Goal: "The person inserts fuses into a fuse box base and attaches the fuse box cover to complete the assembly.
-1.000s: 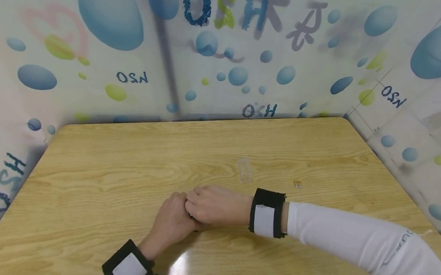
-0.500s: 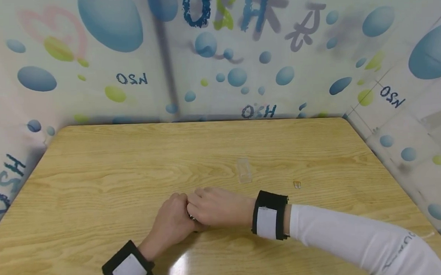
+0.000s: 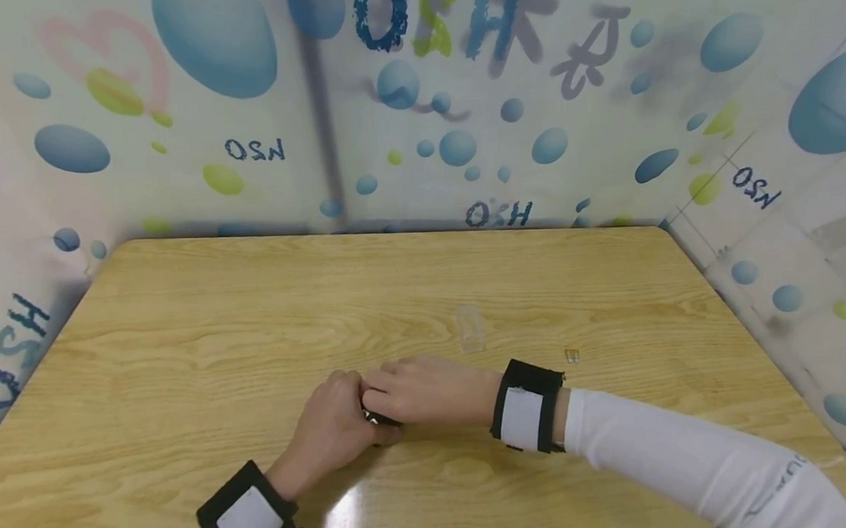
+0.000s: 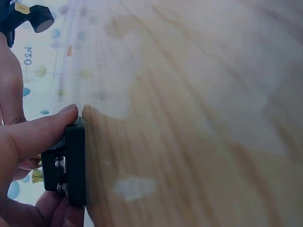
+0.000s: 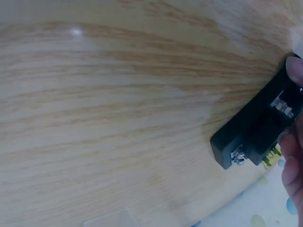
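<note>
Compared with the preceding half second, the right hand [image 3: 432, 390] has shifted slightly rightward, along with its black wristband with a white patch [image 3: 524, 405]. A larger sliver of the black rectangular block with metal screws [image 5: 253, 120] now shows between the hands. The left hand [image 3: 334, 421] holds its position. Judged from this, the change is a small adjustment of the right hand's hold, not a release; the left hand appears to serve as the steady support.

Hand states and pose:
- Left hand: grips the block, thumb lying along one edge and fingers curled under the opposite side. It reaches in from the near left.
- Right hand: reaches in from the right, fingers bent over the block and meeting the left hand. It appears to pinch the block near a yellow piece [image 5: 271, 156]; its exact finger contact is partly hidden.

Locations:
- Block: between both hands, over the near middle of the light wood-grain tabletop [image 3: 254, 303]. Whether it touches the surface cannot be determined.
- Clear rectangular plastic tray [image 3: 471, 327]: beyond the right hand, apart from it.
- Small metallic pieces [image 3: 572, 357]: right of the tray, beyond the right wrist; detail too small to identify.
</note>
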Available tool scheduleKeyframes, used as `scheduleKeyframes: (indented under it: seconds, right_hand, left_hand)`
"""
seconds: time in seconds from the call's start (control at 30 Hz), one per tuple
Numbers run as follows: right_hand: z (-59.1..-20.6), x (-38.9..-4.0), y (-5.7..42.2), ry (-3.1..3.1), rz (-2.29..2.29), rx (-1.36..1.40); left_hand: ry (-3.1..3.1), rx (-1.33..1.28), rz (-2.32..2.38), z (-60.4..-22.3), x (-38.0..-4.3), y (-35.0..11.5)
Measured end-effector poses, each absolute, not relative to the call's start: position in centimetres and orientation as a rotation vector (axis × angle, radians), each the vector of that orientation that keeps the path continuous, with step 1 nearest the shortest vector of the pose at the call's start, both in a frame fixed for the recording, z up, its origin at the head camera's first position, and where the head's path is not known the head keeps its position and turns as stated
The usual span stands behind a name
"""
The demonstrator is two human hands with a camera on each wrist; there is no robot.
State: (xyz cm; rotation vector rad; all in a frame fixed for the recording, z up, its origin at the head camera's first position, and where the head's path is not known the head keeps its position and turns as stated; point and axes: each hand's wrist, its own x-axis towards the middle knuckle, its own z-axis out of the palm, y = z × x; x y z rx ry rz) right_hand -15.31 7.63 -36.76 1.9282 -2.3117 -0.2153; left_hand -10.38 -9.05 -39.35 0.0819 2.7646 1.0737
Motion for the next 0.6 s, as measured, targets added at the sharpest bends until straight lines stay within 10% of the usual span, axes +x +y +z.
scheduleKeyframes:
  seconds: [0.6]
  right_hand:
    - [-36.06, -15.30, 8.48, -2.254, -0.218, 1.972]
  left_hand:
    - [2.744, 0.019, 1.070, -39.22, -10.36, -8.89]
